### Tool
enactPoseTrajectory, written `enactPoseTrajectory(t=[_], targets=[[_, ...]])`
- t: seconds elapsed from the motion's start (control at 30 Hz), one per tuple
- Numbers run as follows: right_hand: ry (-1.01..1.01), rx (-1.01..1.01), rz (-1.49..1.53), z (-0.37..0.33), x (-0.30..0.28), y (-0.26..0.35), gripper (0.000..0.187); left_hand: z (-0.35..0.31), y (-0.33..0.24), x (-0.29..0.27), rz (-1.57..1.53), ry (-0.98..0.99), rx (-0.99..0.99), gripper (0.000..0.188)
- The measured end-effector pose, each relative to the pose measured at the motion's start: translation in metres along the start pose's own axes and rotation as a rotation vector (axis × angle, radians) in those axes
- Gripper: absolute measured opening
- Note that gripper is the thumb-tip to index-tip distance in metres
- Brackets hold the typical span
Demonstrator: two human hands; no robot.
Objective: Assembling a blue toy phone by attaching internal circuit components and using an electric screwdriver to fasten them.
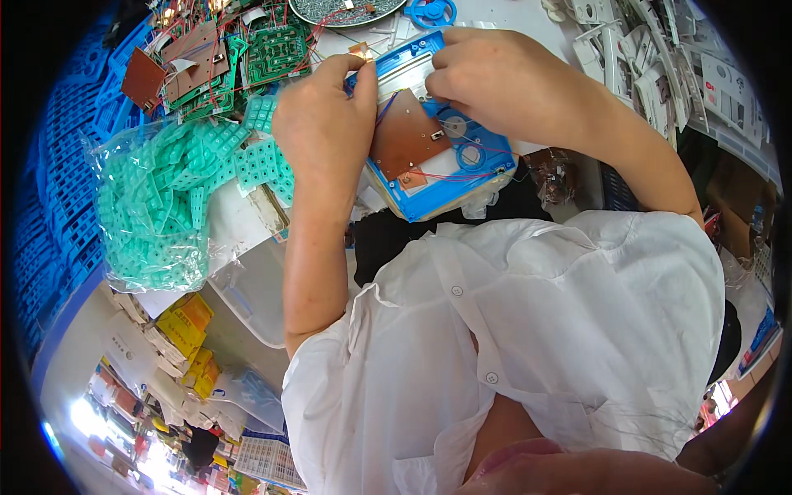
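Note:
A blue plastic casing (pixel 497 148) lies open in front of me, tilted, with a brown circuit board (pixel 404 140) inside it. Thin red and blue wires run from the board, and a round speaker-like part (pixel 470 155) sits in the casing's near right area. My left hand (pixel 324 111) is at the casing's far left edge, thumb and forefinger pinched by a small copper-coloured piece (pixel 360 51). Over the far right part of the casing, my right hand (pixel 495 74) has its fingers curled down; what they grip is hidden.
Green circuit boards (pixel 276 54) with wires pile up at the far left. A clear bag of turquoise keypads (pixel 153 206) lies nearer. Beyond the casing are a metal dish of small screws (pixel 351 11) and a blue ring part (pixel 431 11). White plastic panels (pixel 635 58) stack at right.

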State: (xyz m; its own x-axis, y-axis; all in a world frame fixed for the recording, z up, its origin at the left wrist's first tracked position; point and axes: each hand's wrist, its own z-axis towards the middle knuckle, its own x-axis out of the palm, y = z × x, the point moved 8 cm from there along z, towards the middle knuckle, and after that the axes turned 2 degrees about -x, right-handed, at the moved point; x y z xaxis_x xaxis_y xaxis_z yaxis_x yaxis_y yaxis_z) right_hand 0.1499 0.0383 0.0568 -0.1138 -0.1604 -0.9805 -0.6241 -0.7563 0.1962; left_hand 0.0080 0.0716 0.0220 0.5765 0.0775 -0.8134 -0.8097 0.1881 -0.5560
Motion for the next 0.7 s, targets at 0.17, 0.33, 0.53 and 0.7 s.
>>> enactPoseTrajectory(t=[0.17, 0.33, 0.53, 0.7], targets=[[-0.257, -0.147, 0.039, 0.002, -0.014, 0.004, 0.011, -0.008, -0.009, 0.001, -0.113, -0.084, 0.227, 0.009], [-0.332, -0.073, 0.198, -0.007, 0.005, -0.015, 0.016, -0.011, -0.012, 0.004, -0.108, -0.096, 0.352, 0.013], [-0.436, -0.014, 0.289, -0.014, 0.012, -0.018, 0.014, -0.009, -0.004, 0.001, -0.032, -0.190, 0.279, 0.019], [-0.470, 0.022, 0.317, -0.010, 0.010, -0.021, 0.013, -0.008, -0.003, -0.001, 0.019, -0.194, 0.260, 0.024]])
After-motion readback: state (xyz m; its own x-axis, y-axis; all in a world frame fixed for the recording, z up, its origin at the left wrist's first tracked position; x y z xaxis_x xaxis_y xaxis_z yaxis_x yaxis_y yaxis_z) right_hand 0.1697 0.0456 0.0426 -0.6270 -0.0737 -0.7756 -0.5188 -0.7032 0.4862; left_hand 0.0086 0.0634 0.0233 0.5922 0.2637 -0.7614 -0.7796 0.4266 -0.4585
